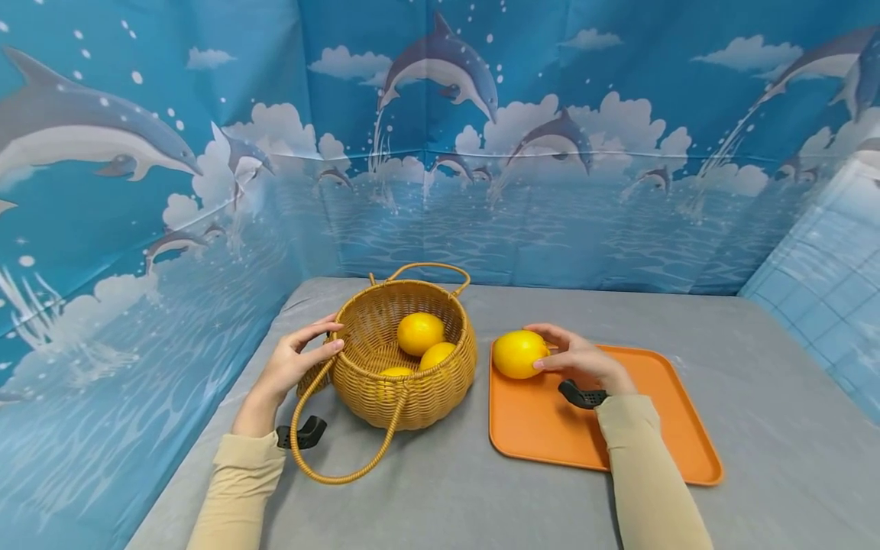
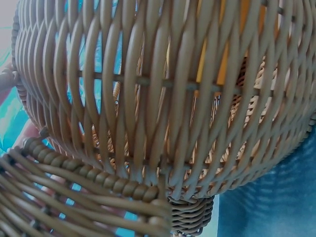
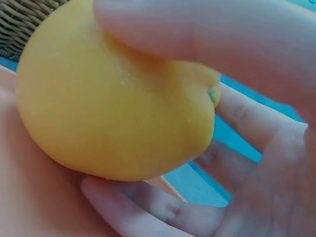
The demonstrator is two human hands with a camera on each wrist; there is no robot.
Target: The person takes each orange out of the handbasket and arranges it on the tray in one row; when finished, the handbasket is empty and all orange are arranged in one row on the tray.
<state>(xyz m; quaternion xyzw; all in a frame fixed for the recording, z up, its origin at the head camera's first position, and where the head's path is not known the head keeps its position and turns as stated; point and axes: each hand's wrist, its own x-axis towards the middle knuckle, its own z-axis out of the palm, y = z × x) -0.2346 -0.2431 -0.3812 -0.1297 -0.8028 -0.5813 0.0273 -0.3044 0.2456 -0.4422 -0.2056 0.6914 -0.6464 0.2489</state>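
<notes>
the right grip (image 1: 580,363) holds a lemon (image 1: 520,354) at the far left corner of the tray (image 1: 536,428). the left grip (image 1: 289,365), loosely spread, rests on the left rim of the basket (image 1: 440,393).

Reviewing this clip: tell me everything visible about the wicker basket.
The basket is round-bellied, openwork-woven from golden-brown, wicker-like strands. It sits mouth up on the grey surface. One looped handle hangs down in front; a back handle shows beyond the far rim. A woven flap adjoins its side. Inside lie three yellow fruits. The left hand touches its rim.
</notes>
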